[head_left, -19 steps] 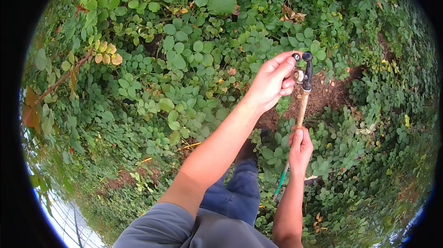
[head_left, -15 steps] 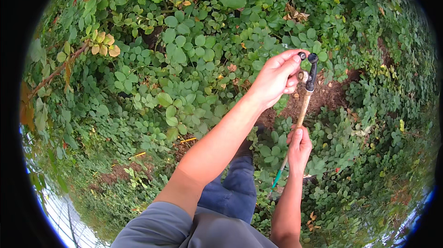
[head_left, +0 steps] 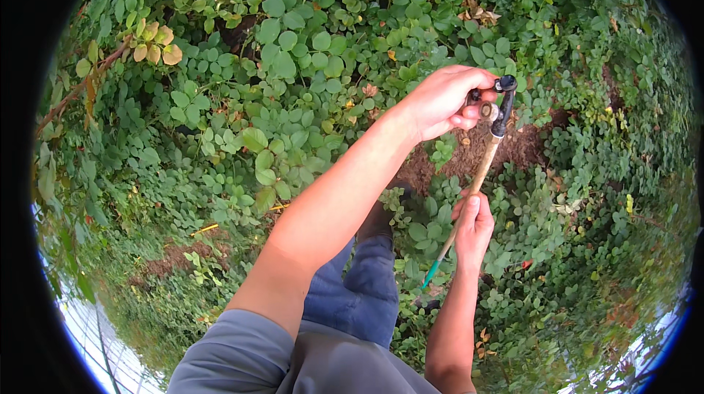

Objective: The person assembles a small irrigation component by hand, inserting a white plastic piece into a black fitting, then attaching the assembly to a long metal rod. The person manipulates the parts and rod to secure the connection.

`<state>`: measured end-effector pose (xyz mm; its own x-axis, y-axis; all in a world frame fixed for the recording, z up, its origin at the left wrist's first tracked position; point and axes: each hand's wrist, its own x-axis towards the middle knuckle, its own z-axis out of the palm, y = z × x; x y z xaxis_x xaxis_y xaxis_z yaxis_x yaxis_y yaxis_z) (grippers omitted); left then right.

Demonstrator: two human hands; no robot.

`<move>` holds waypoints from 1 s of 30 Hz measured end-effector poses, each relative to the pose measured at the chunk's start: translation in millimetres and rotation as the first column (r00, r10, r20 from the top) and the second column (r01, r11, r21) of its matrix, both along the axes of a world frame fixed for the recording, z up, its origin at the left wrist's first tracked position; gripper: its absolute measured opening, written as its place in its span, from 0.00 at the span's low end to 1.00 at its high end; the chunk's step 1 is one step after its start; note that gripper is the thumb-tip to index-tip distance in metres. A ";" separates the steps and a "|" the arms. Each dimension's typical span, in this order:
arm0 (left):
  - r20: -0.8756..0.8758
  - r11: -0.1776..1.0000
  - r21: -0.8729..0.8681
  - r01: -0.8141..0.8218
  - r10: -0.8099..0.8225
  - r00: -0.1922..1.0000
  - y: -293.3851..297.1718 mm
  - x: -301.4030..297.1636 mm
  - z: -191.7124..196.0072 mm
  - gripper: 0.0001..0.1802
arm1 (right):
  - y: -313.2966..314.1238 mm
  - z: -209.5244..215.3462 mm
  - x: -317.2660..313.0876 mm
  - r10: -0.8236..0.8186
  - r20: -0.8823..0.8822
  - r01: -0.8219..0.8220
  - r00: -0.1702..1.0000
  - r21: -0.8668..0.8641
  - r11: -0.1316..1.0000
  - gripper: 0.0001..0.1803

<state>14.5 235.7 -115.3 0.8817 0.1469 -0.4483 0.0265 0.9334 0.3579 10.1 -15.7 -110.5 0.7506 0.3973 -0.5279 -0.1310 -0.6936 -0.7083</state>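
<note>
My right hand [head_left: 474, 225] is wrapped round a thin tan wand [head_left: 485, 162], likely a spray wand, which slants up and away to the right. Its far end carries a bent black nozzle head [head_left: 504, 114], and its near end has a green section [head_left: 431, 274]. My left hand [head_left: 440, 100] is closed at the nozzle head, thumb and forefinger by its tip. A small black fitting [head_left: 475, 95] is pinched among the left fingers. Beside them sits a round, pale brass-like cap [head_left: 489, 110]; whether the fingers or the head hold it, I cannot tell.
Dense leafy green plants [head_left: 286, 42] surround me on every side. Bare brown soil [head_left: 524, 148] shows beyond the wand. A reddish stem [head_left: 88, 86] leans in at the left, and a yellow stick-like piece [head_left: 205, 230] lies among the leaves.
My left fingers have moved slightly right, onto the nozzle tip, and the small black fitting has slipped lower in them. The nozzle head has shifted a little right. My right hand still grips the wand.
</note>
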 end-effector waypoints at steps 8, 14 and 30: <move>0.094 0.989 0.139 0.050 -0.063 0.994 5.7 2.7 -17.0 0.12 | 3.7 -10.9 3.2 0.054 0.006 -0.054 0.999 0.033 0.998 0.17; -0.081 0.991 0.135 -0.002 0.014 0.997 5.9 4.8 -13.1 0.12 | 9.2 -14.4 -0.1 0.051 -0.019 -0.050 0.999 0.051 0.997 0.17; 0.010 0.957 0.257 -0.135 0.137 0.991 -3.0 6.8 -21.0 0.15 | 10.4 -22.7 3.0 0.033 -0.029 -0.031 0.999 0.050 0.998 0.17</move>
